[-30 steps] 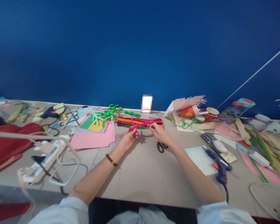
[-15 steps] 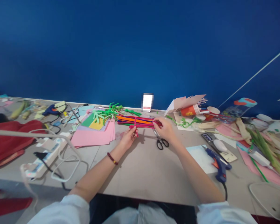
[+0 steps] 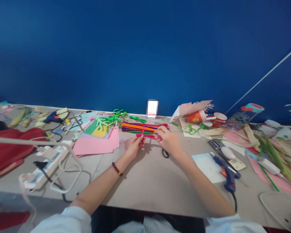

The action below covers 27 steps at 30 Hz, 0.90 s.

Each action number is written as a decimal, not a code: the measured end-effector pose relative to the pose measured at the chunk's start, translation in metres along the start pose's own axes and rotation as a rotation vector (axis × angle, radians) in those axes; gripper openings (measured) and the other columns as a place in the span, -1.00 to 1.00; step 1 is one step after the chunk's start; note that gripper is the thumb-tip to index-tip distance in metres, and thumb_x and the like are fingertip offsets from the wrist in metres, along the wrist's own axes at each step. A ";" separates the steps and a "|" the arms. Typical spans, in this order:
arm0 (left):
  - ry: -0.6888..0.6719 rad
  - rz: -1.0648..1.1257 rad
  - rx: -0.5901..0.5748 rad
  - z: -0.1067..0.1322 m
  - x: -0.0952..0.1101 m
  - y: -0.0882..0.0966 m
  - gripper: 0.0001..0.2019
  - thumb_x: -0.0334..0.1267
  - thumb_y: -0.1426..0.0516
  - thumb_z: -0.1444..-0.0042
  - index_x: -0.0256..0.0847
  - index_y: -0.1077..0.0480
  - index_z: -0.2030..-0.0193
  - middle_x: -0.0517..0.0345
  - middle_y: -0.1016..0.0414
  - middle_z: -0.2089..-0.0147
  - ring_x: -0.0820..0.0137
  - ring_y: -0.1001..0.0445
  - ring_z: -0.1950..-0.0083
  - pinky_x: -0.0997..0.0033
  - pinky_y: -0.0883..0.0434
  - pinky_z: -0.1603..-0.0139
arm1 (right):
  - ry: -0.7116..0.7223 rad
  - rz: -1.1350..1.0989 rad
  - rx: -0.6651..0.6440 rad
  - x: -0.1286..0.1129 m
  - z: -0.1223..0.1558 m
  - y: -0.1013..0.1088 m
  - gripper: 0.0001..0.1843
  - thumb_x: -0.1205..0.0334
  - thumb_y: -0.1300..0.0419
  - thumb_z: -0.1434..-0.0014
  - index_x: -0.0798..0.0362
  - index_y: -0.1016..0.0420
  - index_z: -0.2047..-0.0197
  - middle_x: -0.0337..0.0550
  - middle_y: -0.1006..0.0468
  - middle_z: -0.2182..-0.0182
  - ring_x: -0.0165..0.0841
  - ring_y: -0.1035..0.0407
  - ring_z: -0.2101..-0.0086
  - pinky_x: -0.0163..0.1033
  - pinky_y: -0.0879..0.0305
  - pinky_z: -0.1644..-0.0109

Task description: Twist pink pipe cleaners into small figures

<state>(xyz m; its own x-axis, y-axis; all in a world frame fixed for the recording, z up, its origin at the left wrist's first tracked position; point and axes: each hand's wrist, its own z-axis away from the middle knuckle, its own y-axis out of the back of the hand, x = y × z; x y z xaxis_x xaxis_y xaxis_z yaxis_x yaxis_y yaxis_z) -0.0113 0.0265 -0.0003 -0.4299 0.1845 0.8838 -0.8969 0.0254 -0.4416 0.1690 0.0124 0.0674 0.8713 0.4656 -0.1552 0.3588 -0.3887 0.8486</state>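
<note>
My left hand pinches a twisted pink pipe cleaner, part of which stands up and part of which hangs below the fingers. A pink length runs from there to my right hand, whose fingers are closed around its other end. Just behind both hands lies a bundle of coloured pipe cleaners, mostly orange, purple and red, with a green one in front. Below my right hand a black scissors handle shows; the hand covers the rest of the scissors.
Left lie green pipe cleaner shapes, pink paper sheets and a power strip with cables. Right are a blue glue gun, a phone, red paper cups and corn husks. A blue wall stands behind.
My right hand has come slightly left and nearer, off the bundle's right end, and now covers more of the scissors. The pink pipe cleaner has come away from in front of the bundle.
</note>
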 end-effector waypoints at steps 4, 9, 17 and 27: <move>-0.017 -0.091 -0.024 0.001 -0.003 0.001 -0.69 -0.04 -0.26 0.09 -0.31 -0.43 0.48 0.19 -0.40 0.57 0.57 -0.27 0.61 0.55 -0.21 0.57 | 0.057 -0.025 -0.172 -0.010 0.003 -0.002 -0.74 0.18 -0.06 -0.22 0.00 -0.49 0.09 -0.09 -0.53 0.10 -0.33 -0.43 0.33 -0.32 -0.15 0.40; -0.085 -0.134 -0.132 0.008 0.000 0.000 -0.74 -0.09 -0.25 0.09 -0.29 -0.45 0.48 0.19 -0.39 0.56 0.53 -0.29 0.55 0.51 -0.25 0.50 | -0.041 -0.226 -0.286 -0.009 0.001 -0.013 -0.71 0.31 -0.06 -0.18 -0.05 -0.51 0.08 -0.13 -0.58 0.17 -0.29 -0.46 0.24 -0.30 -0.25 0.27; -0.181 -0.198 -0.099 0.013 0.004 -0.008 -0.72 -0.13 -0.28 0.13 -0.24 -0.48 0.29 0.21 -0.45 0.47 0.54 -0.32 0.53 0.52 -0.29 0.48 | -0.300 -1.029 -0.335 0.000 0.000 -0.021 -0.75 0.12 -0.16 -0.11 0.08 -0.55 0.24 -0.13 -0.60 0.33 -0.28 -0.46 0.28 -0.20 -0.34 0.14; -0.028 -0.035 0.014 0.010 -0.004 -0.005 -0.73 -0.10 -0.32 0.19 -0.27 -0.52 0.40 0.17 -0.50 0.49 0.54 -0.37 0.53 0.53 -0.33 0.47 | -0.417 -1.076 -0.529 0.004 0.002 -0.023 -0.73 0.17 -0.16 -0.08 0.07 -0.45 0.14 -0.14 -0.53 0.32 -0.40 -0.38 0.43 -0.31 -0.29 0.38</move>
<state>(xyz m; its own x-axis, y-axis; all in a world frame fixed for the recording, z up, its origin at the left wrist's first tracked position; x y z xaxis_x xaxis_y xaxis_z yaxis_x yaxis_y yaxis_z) -0.0059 0.0162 -0.0002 -0.4004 0.1566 0.9029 -0.9129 0.0175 -0.4079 0.1648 0.0219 0.0465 0.2972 0.0256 -0.9545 0.8552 0.4375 0.2780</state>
